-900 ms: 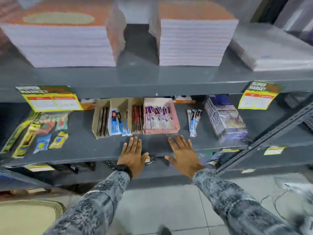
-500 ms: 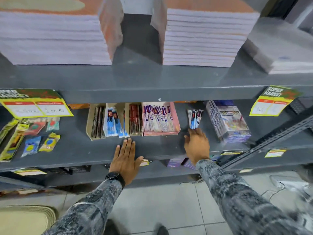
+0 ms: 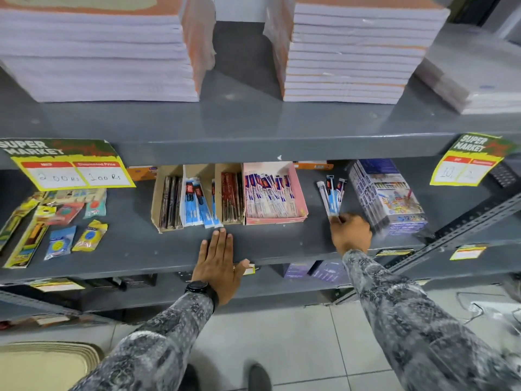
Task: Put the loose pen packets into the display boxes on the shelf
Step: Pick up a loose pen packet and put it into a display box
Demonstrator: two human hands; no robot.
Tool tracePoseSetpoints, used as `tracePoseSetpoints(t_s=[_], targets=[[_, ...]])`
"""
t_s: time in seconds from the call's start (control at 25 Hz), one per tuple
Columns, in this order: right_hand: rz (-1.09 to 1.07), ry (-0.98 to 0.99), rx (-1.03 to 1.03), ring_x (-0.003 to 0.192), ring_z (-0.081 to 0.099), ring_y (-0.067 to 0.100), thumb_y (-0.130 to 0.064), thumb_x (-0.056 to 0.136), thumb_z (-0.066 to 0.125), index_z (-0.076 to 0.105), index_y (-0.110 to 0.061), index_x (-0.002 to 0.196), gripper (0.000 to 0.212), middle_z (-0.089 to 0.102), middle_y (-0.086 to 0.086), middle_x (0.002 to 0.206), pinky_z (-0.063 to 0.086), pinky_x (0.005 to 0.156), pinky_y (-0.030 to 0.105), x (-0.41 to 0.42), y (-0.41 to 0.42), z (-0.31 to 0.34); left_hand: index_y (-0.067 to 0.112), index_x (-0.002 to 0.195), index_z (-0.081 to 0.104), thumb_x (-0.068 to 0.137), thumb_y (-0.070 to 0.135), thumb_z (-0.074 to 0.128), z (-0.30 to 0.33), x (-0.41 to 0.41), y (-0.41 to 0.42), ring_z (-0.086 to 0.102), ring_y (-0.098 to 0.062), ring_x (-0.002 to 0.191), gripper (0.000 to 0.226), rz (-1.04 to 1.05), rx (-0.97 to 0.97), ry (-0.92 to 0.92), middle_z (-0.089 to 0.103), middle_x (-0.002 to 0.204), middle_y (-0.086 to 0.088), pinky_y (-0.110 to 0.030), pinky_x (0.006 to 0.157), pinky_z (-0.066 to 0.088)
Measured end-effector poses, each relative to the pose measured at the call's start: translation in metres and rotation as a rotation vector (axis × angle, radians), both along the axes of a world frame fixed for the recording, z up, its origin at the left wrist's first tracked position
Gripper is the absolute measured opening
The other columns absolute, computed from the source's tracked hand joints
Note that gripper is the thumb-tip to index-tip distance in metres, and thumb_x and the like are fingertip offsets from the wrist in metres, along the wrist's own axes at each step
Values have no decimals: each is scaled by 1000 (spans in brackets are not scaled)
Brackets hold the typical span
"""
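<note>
the right hand [image 3: 351, 234] pinches the near ends of the loose pen packets [image 3: 332, 197] beside the pink display box [image 3: 275, 193] — none boxed yet. the left hand [image 3: 218, 259] lies open and flat on the shelf [image 3: 282, 238], holding nothing.

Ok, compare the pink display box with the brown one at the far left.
The pink display box is wide and packed with white-and-blue pen packets; the brown display box is narrow and holds dark packets. The pink one lies nearer the right hand. Both are open-topped and rest on the grey shelf.
</note>
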State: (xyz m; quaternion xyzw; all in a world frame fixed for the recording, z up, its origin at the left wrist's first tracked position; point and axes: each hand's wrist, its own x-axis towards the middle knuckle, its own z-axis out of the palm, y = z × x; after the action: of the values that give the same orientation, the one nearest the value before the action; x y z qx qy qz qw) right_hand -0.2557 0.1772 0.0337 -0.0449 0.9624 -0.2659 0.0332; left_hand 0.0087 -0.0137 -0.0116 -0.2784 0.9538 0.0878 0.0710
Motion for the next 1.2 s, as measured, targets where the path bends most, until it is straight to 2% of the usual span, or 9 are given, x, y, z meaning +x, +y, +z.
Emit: tracePoseSetpoints(t_s=[0.2,0.36,0.6,0.68,0.76,0.88,0.96,1.04,1.2], targets=[[-90,-83,-37,101,68,41,-64,84,61,76,-14,106,57,72,20,107,52,87,43,-14,-10,7,8,158,-7,96,65,2,0,-2,2,-15,-25,155,85,21,-9,-3,-15,168,-11,-45,126,-9],[-150,-137,-114,98,72,40,-39,82,69,77,-8,108,42,76,20,107,57,91,46,-23,-14,5,7,159,2,96,63,2,-7,13,-7,-3,-25,156,84,-22,-63,62,-2,169,-11,-46,127,-1],[-255,133,-157,88,72,41,-28,92,60,82,-15,102,27,78,20,95,55,85,43,-4,0,17,7,159,2,93,65,-1,-4,13,-9,-6,-26,156,88,-15,-37,32,-5,169,-10,-44,126,-8],[-288,185,-365,82,72,36,-20,92,64,82,-13,98,21,78,18,90,57,79,42,9,10,26,9,159,-2,97,63,4,0,14,-10,-11,-24,156,82,-17,-21,-1,-9,169,-9,-43,125,-10],[-142,-51,-729,65,69,21,-4,88,66,82,-14,83,19,77,10,79,57,65,35,29,11,30,9,159,-3,102,56,13,4,15,-12,-12,-23,156,76,-36,22,0,-10,169,-9,-43,126,-9],[303,-648,-754,44,50,14,-2,88,72,79,-13,72,20,68,7,60,36,40,22,83,3,32,10,158,19,106,44,25,25,15,-18,7,-26,156,62,169,440,223,11,169,-11,-44,127,6],[453,-752,-618,41,42,12,-5,88,72,76,-12,71,19,60,6,54,29,38,18,107,-6,30,11,145,49,107,41,31,47,23,-23,42,-30,143,51,517,1075,582,46,155,-14,-40,116,33],[465,-758,-575,38,40,9,-6,89,72,74,-10,74,16,57,3,52,28,37,17,118,-16,31,7,132,61,106,44,33,56,32,-35,61,-28,124,53,692,1485,730,65,135,-15,-38,102,48],[471,-736,-549,42,39,10,-8,90,72,74,2,86,12,55,4,54,25,38,20,120,-27,36,3,122,66,97,3,57,60,46,-32,70,-30,113,27,635,1532,794,73,113,-16,-33,86,62]])
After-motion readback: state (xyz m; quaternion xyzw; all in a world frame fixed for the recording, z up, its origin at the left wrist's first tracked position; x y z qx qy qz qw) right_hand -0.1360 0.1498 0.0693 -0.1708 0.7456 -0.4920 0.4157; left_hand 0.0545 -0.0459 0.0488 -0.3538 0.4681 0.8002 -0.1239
